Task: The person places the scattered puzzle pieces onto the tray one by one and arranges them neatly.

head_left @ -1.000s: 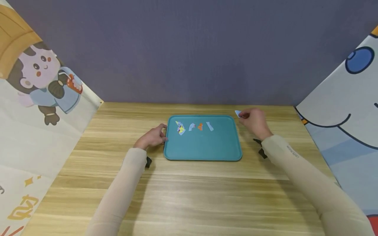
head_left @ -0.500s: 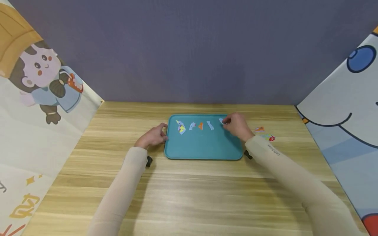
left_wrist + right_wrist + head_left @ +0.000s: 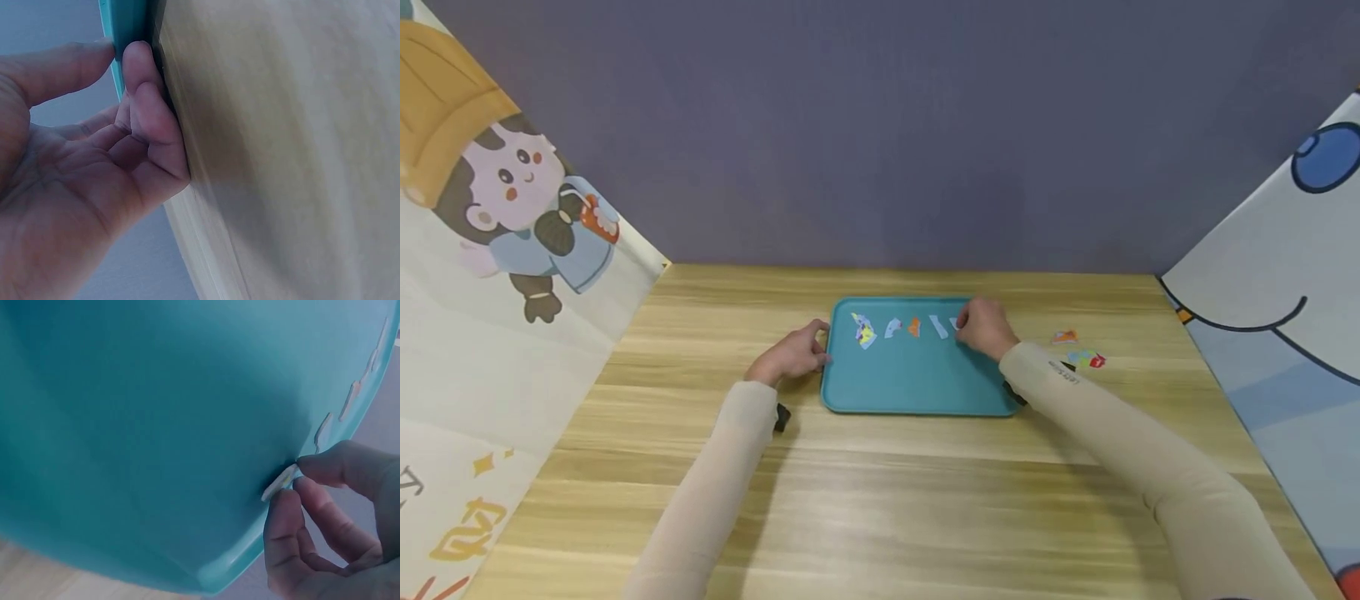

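A: Where was the held piece?

B: Over the far right part of the teal tray (image 3: 917,379), close to its surface. It was a pale picture fragment (image 3: 278,484), and the right hand (image 3: 987,327) pinched it between the fingertips. Whether it touched the tray, I couldn't tell.

A: And the left hand (image 3: 795,352)?

B: At the tray's left rim, gripping it, with the thumb against the rim and other fingers curled by its outer side, low against the wood-grain table (image 3: 880,508).

A: What else lay on the tray?

B: A row near the far rim. From left to right I saw a yellow-and-purple fragment (image 3: 866,332), a small pale-blue fragment (image 3: 892,327), an orange fragment (image 3: 914,327) and a slim pale strip (image 3: 938,326). The strip lay just beside the piece in the right hand. They were all apart from one another.

A: Anything off the tray?

B: Two pieces on the table, to the right: an orange-patterned fragment (image 3: 1064,337) and, just nearer the person, a green-and-red fragment (image 3: 1086,359), partly blurred.
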Demonstrator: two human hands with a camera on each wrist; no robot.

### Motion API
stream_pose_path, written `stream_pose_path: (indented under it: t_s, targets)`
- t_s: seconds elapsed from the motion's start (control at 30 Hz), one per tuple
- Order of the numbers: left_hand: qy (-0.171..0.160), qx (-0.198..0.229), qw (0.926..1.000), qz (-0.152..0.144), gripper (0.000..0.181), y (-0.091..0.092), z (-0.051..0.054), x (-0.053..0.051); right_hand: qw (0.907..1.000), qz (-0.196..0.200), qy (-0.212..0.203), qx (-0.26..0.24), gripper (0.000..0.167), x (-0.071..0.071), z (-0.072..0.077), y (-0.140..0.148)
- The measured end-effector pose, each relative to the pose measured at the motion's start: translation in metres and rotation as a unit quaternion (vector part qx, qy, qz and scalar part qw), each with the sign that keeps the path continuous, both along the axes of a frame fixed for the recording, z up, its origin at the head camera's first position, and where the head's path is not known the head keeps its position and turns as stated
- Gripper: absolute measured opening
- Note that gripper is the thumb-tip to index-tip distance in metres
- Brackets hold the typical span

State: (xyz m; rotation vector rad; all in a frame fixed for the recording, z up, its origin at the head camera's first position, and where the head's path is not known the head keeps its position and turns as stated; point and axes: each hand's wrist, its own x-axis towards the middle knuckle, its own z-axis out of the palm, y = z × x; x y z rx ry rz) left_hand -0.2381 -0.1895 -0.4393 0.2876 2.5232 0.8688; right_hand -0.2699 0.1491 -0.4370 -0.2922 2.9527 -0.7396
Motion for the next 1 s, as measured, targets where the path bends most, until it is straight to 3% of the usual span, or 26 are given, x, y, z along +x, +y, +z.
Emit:
stream_pose_path:
  t_s: [0.23, 0.5, 0.8, 1.0]
  targets:
    - [0.002, 0.010, 0.9999, 0.000, 0.060, 0.000, 0.000, 0.002, 0.9998, -0.011, -0.004, -0.013, 0.007, 0.005, 0.002, -0.002]
    - [0.010, 0.011, 0.9999, 0.002, 0.060, 0.005, 0.000, 0.002, 0.9999, 0.011, -0.007, -0.006, 0.014, 0.011, 0.005, 0.008]
    - [0.014, 0.006, 0.9999, 0.006, 0.060, 0.001, 0.000, 0.001, 0.9988, 0.013, 0.011, -0.046, 0.026, 0.024, 0.021, 0.049]
    - [0.016, -0.005, 0.9999, 0.003, 0.059, 0.002, 0.000, 0.001, 0.9995, 0.017, 0.004, -0.027, 0.028, 0.042, 0.028, 0.095]
